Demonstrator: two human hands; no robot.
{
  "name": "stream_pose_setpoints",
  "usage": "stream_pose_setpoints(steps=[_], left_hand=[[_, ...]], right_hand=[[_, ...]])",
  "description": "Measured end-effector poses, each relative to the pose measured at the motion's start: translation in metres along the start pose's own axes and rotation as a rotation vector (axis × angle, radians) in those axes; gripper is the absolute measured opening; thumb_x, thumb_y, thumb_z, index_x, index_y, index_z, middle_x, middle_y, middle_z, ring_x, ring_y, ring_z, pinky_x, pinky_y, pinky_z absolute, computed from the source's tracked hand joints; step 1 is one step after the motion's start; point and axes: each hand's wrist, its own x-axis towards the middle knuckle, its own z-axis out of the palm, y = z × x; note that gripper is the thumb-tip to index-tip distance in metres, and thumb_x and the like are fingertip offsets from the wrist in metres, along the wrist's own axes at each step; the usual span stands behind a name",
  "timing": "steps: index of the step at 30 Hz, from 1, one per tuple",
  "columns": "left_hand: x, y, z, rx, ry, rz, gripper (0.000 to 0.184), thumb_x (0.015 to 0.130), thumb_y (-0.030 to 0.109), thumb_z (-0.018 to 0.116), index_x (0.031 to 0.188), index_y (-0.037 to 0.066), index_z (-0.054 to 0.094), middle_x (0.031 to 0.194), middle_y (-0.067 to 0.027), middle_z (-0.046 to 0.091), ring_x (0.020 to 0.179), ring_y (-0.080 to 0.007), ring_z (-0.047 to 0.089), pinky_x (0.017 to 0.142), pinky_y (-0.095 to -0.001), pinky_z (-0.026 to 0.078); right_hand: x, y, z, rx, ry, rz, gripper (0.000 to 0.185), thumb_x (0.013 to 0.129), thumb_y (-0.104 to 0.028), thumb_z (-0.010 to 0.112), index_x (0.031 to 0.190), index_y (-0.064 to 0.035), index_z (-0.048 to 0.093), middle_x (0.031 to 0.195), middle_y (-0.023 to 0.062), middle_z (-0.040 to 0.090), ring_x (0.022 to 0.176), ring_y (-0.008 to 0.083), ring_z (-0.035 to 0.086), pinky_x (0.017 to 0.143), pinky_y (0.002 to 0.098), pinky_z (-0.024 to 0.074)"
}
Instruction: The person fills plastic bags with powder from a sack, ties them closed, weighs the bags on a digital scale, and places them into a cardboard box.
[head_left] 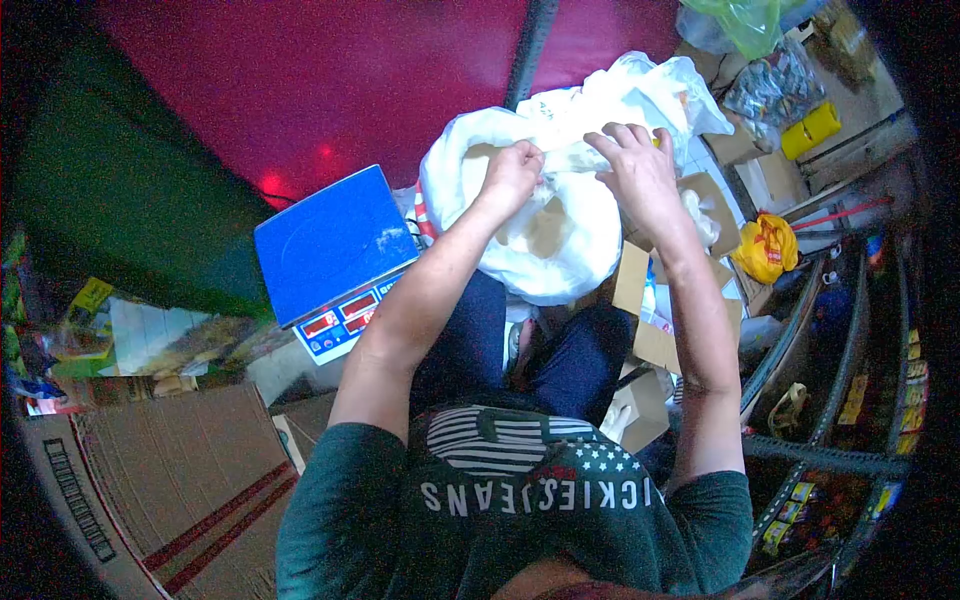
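Observation:
A large white sack (602,240) stands before my knees with its mouth rolled wide, showing pale brownish contents inside. Over its far side, a small clear plastic bag (575,158) stretches between my hands. My left hand (513,178) is closed in a pinch at the bag's left end. The fingers of my right hand (640,172) are bent around the bag's right end, thumb below and fingers above; their exact contact is blurred. Behind my right hand rests a bunched white plastic bag (640,95). What the clear bag holds is too small to tell.
A blue-topped digital scale (335,240) with lit red digits stands left of the sack. Open cardboard boxes (630,275) and a yellow plastic bag (767,248) lie to the right. Shelves (830,400) line the right side. Flattened cardboard (190,470) covers the lower left.

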Motion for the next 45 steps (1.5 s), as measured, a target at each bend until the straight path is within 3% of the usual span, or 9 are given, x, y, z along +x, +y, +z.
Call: stream_pose_setpoints(steps=[11, 19, 22, 23, 28, 31, 34, 35, 45], left_hand=[[-0.007, 0.017, -0.012, 0.083, 0.026, 0.015, 0.016, 0.087, 0.016, 0.054, 0.090, 0.002, 0.059, 0.070, -0.0059, 0.062, 0.059, -0.0131, 0.058, 0.057, -0.0291, 0.047], [-0.002, 0.017, -0.015, 0.018, 0.012, -0.017, 0.018, 0.088, 0.018, 0.055, 0.093, 0.002, 0.060, 0.074, -0.0051, 0.061, 0.062, -0.0114, 0.057, 0.054, -0.0275, 0.047], [-0.005, 0.021, -0.028, 0.049, 0.026, -0.010, 0.016, 0.088, 0.017, 0.055, 0.092, 0.002, 0.060, 0.075, -0.0049, 0.061, 0.062, -0.0107, 0.056, 0.053, -0.0263, 0.046], [-0.003, 0.020, -0.035, 0.041, 0.039, -0.008, 0.016, 0.088, 0.017, 0.055, 0.092, 0.002, 0.060, 0.075, -0.0048, 0.061, 0.061, -0.0104, 0.056, 0.053, -0.0256, 0.046], [-0.008, 0.032, -0.082, -0.102, 0.015, 0.067, 0.014, 0.087, 0.014, 0.054, 0.089, 0.002, 0.060, 0.071, -0.0037, 0.061, 0.057, -0.0092, 0.055, 0.050, -0.0232, 0.045], [-0.023, 0.053, -0.106, 0.319, 0.031, 0.107, 0.013, 0.087, 0.013, 0.054, 0.090, 0.002, 0.060, 0.068, -0.0025, 0.059, 0.055, -0.0077, 0.052, 0.050, -0.0219, 0.043], [-0.034, 0.074, -0.141, 0.066, 0.125, 0.126, 0.011, 0.087, 0.010, 0.055, 0.088, 0.001, 0.062, 0.068, -0.0025, 0.060, 0.054, -0.0079, 0.052, 0.049, -0.0236, 0.043], [-0.033, 0.071, -0.155, 0.099, 0.104, 0.141, 0.012, 0.088, 0.011, 0.055, 0.089, 0.000, 0.061, 0.068, -0.0021, 0.059, 0.054, -0.0078, 0.051, 0.048, -0.0235, 0.042], [-0.081, 0.071, -0.285, 0.723, 0.196, 0.080, 0.017, 0.084, 0.017, 0.059, 0.092, 0.002, 0.063, 0.073, -0.0047, 0.062, 0.065, -0.0116, 0.057, 0.059, -0.0279, 0.047]], right_hand=[[-0.015, 0.003, 0.026, 0.272, -0.088, 0.233, 0.044, 0.073, -0.020, 0.071, 0.115, -0.0183, 0.059, 0.115, 0.0046, 0.057, 0.111, 0.0225, 0.050, 0.092, 0.0502, 0.0312], [-0.055, -0.012, 0.115, 1.385, -0.043, 0.614, 0.054, 0.075, -0.015, 0.073, 0.124, -0.0102, 0.052, 0.118, 0.0114, 0.053, 0.108, 0.0223, 0.049, 0.090, 0.0350, 0.0428], [-0.064, -0.013, 0.118, 1.503, -0.014, 0.691, 0.054, 0.074, -0.014, 0.074, 0.124, -0.0106, 0.052, 0.118, 0.0114, 0.053, 0.108, 0.0238, 0.049, 0.090, 0.0340, 0.0429], [-0.066, -0.010, 0.114, 1.486, -0.043, 0.732, 0.057, 0.078, -0.012, 0.070, 0.130, -0.0087, 0.045, 0.119, 0.0106, 0.051, 0.104, 0.0192, 0.049, 0.090, 0.0321, 0.0426], [-0.077, 0.004, 0.146, 1.111, -0.048, 0.698, 0.077, 0.069, -0.021, 0.077, 0.136, -0.0114, 0.040, 0.127, 0.0170, 0.049, 0.116, 0.0314, 0.048, 0.095, 0.0395, 0.0399], [-0.087, -0.002, 0.181, 0.802, -0.113, 0.450, 0.095, 0.065, -0.031, 0.078, 0.143, -0.0141, 0.027, 0.136, 0.0199, 0.042, 0.125, 0.0365, 0.040, 0.102, 0.0445, 0.0330], [-0.087, -0.022, 0.167, 0.710, -0.142, 0.469, 0.094, 0.066, -0.031, 0.077, 0.143, -0.0113, 0.025, 0.139, 0.0196, 0.038, 0.129, 0.0349, 0.035, 0.105, 0.0421, 0.0295], [-0.089, -0.026, 0.163, 0.645, -0.093, 0.446, 0.094, 0.065, -0.029, 0.078, 0.142, -0.0090, 0.027, 0.135, 0.0197, 0.043, 0.125, 0.0318, 0.043, 0.102, 0.0390, 0.0364], [-0.184, 0.013, 0.156, 0.684, 0.106, 0.532, 0.074, 0.077, -0.023, 0.068, 0.137, 0.0012, 0.033, 0.138, 0.0220, 0.038, 0.128, 0.0357, 0.037, 0.106, 0.0423, 0.0269]])
